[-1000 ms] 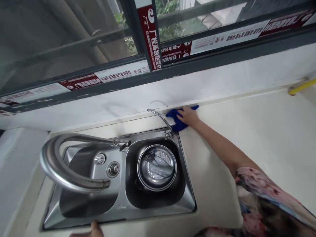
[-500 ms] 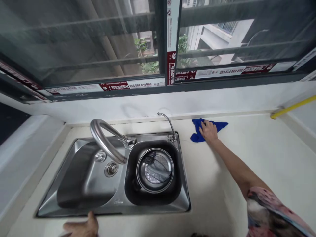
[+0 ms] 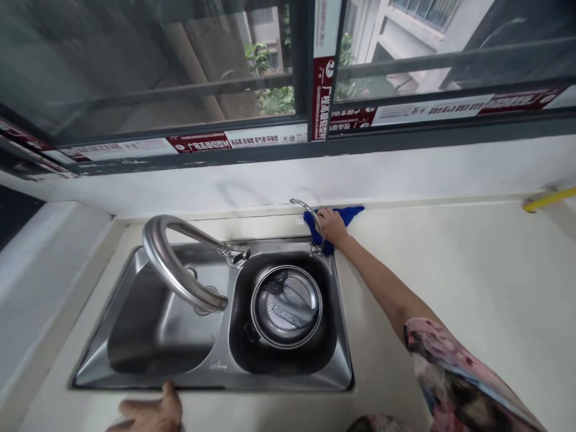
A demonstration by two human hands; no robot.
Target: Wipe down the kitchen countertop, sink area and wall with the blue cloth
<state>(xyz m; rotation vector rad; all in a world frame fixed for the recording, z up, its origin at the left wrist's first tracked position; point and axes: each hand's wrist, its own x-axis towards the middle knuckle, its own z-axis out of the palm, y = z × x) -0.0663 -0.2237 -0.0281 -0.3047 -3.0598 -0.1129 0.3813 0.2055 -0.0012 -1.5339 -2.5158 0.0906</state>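
Strainer (image 3: 275, 306) in right basin (image 3: 283, 363), cloth (image 3: 348, 215) at right rear of sink (image 3: 224, 345)

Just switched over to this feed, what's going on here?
A person's right hand is on a blue cloth, close by the small curved tap at the back right corner of the sink. The left hand is at the sink's front edge, with no object visible in it. A round metal bowl sits in the right basin, with something grey and crumpled inside.

Matt blue cloth (image 3: 352, 213), satin metal double-bowl sink (image 3: 220, 360) and faucet (image 3: 167, 267), shiny perforated metal colander (image 3: 275, 313), smooth low-sheen countertop (image 3: 486, 270).
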